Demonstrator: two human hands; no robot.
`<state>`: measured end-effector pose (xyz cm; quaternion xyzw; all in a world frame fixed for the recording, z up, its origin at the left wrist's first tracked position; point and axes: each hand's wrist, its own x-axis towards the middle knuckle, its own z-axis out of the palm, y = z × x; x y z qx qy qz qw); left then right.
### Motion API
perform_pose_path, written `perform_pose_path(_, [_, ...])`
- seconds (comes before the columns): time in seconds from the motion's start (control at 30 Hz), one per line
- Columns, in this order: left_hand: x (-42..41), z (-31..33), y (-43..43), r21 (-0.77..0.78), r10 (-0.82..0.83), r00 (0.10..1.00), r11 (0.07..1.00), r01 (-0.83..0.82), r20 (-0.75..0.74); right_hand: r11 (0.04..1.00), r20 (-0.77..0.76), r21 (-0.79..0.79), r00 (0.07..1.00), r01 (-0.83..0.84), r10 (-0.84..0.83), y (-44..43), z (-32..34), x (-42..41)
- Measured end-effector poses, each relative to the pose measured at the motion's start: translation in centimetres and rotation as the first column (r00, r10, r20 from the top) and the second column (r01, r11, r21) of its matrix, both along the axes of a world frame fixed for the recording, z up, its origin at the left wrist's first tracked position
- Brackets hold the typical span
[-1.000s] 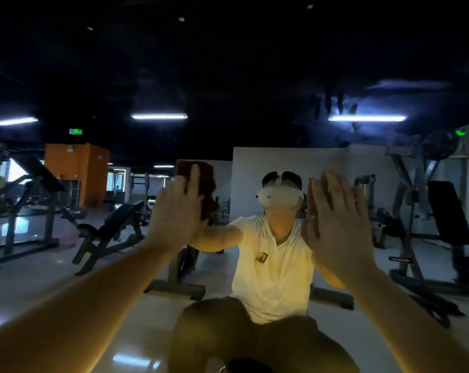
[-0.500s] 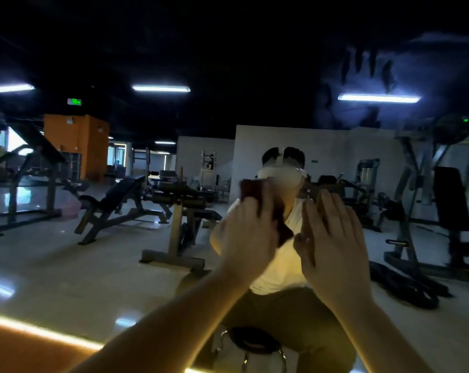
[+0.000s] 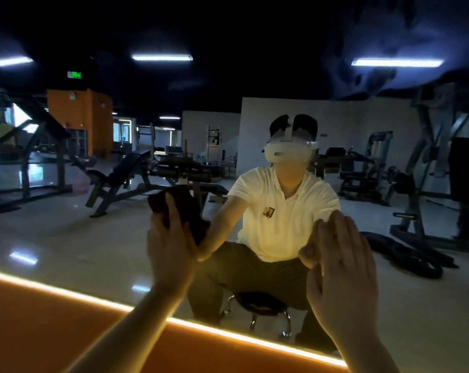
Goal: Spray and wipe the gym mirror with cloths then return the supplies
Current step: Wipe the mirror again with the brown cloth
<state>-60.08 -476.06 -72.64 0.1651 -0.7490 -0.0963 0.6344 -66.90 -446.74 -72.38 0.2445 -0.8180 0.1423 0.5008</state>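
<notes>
Wiping in progress, head view: my left hand (image 3: pixel 171 246), at 8 o'clock from centre, presses a dark cloth (image 3: pixel 183 208) flat against the mirror (image 3: pixel 66 246), fingers laid straight over the fabric rather than clenched round it. My right hand (image 3: pixel 341 267), at 4 o'clock, lies against the glass with fingers extended and relaxed. Whether a second cloth sits under that palm, I cannot tell.

By my reading, the job is mid-wipe. No spray bottle is in view, so spraying looks done for this stretch. A cloudy patch (image 3: pixel 376 49) at 1 o'clock suggests glass that may need another pass, and returning the supplies is all ahead.

The glass runs across nearly the whole frame and ends at a lit strip (image 3: pixel 228 332) along its lower edge, with an orange panel (image 3: pixel 53 332) below it at 7 o'clock. Reflected in it are a seated person in a white shirt (image 3: pixel 281 211) on a stool (image 3: pixel 257 302), weight benches (image 3: pixel 125 170) at 9 o'clock, machines at 3 o'clock, a glossy floor, and ceiling tubes (image 3: pixel 162 57) glowing in a dim gym at 11 o'clock.
</notes>
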Motion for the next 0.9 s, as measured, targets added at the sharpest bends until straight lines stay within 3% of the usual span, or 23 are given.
perform_pose_path(0.07, [-1.0,-2.1,4.3,0.049,-0.078,0.997,0.996,0.078,-0.018,1.000,0.003,-0.006,1.000,-0.007,0.007,0.7,-0.6,0.2])
perform_pose_path(0.17, [-2.3,-4.7,11.8,-0.028,-0.186,0.976,0.981,0.190,0.111,0.999,0.005,-0.005,0.999,-0.049,0.049,1.4,-1.0,0.3])
perform_pose_path(0.27, [-2.9,-6.3,15.9,-0.199,-0.278,0.939,0.927,0.317,0.200,0.997,0.008,-0.001,0.997,-0.083,0.083,1.8,-1.4,0.1])
perform_pose_path(0.4, [-2.5,-6.6,12.4,-0.447,-0.180,0.944,0.845,0.292,0.277,0.994,0.010,-0.033,0.994,-0.104,0.104,1.7,-1.7,0.0])
perform_pose_path(0.67, [3.9,-10.2,-2.7,-0.331,0.058,0.964,0.943,0.033,0.261,0.990,-0.024,-0.081,0.993,-0.118,0.117,0.8,-2.1,0.2])
perform_pose_path(0.8, [3.2,-11.3,1.3,-0.099,-0.136,0.959,0.981,0.165,0.251,0.993,0.019,-0.069,0.995,-0.097,0.098,0.9,-2.2,0.5])
perform_pose_path(0.9, [1.7,-12.5,6.9,-0.139,-0.302,0.901,0.924,0.357,0.311,0.996,0.069,-0.035,0.994,-0.081,0.084,1.3,-2.8,0.8])
